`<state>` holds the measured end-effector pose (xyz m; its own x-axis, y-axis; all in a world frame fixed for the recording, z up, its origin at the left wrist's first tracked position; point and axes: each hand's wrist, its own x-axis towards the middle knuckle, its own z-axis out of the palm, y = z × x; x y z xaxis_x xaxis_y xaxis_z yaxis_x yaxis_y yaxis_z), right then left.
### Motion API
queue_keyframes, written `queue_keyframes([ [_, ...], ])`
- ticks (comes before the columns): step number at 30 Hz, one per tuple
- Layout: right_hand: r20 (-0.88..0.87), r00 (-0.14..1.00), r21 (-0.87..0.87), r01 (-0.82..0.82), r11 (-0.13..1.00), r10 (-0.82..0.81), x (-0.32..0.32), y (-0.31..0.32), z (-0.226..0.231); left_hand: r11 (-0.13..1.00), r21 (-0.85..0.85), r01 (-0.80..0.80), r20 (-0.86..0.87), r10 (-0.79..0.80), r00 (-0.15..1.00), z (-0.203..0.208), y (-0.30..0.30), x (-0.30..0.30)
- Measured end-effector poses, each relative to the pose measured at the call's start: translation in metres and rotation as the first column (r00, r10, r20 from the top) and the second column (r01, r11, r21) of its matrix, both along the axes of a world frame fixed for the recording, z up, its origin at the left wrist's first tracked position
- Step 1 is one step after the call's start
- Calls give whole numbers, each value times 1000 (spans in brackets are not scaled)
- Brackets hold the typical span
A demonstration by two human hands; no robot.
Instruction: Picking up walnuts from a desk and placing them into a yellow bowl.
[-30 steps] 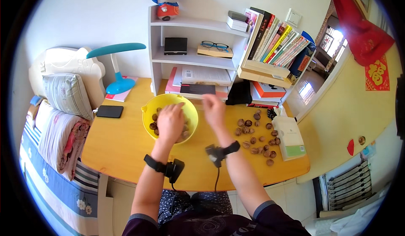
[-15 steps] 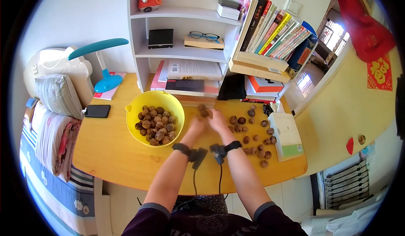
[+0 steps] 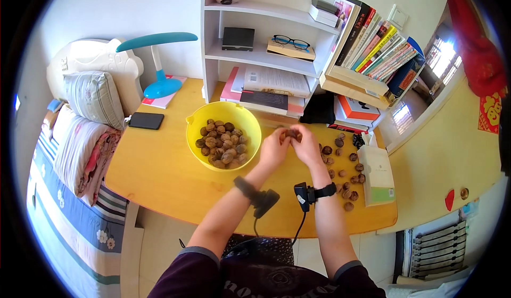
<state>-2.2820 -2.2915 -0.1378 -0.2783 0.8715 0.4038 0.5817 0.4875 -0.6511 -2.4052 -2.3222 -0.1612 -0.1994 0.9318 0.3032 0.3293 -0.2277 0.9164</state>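
At the middle of the desk's back part, my left hand (image 3: 274,149) and my right hand (image 3: 307,144) come together around brown walnuts (image 3: 291,133). Fingers of both hands are closed on them, so I cannot tell how many there are. Left of my hands stands a yellow plastic bowl (image 3: 194,154) with a small spout, and a pile of walnuts (image 3: 228,143) lies in it. Several loose walnuts (image 3: 354,180) are scattered on the desk to the right, partly hidden behind my right hand and wrist.
A white and green box (image 3: 377,173) stands beside the loose walnuts. At the back are a shelf (image 3: 255,61) with books and glasses, and a teal lamp (image 3: 162,87). A black phone (image 3: 146,120) lies left of the bowl on the wooden desk (image 3: 159,165). Black wrist devices trail cables.
The whole view has shifted, so the desk appears further right. My hands, blurred and a little apart before with walnuts by the left fingers, are now together around walnuts.
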Motion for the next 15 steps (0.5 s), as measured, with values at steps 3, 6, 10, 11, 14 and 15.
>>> queue_keyframes([
  [3,-135,987,127,-72,989,89,-25,-24,53,970,232,-71,-151,108,983,55,-24,-24],
  [6,-57,988,259,-126,958,145,-64,-28,56,962,254,-97,-400,196,895,67,-34,-68],
  [10,263,963,397,-166,903,62,-106,-27,22,982,148,-119,-703,189,686,36,-32,-112],
  [11,354,935,419,-177,891,19,-113,-26,9,991,58,-118,-752,121,649,20,-26,-122],
  [14,473,877,417,-143,898,-80,-122,-32,-10,990,9,-139,-825,86,559,0,-26,-120],
  [15,508,852,435,-122,892,-131,-124,-35,-11,989,20,-149,-832,99,546,-1,-27,-115],
])
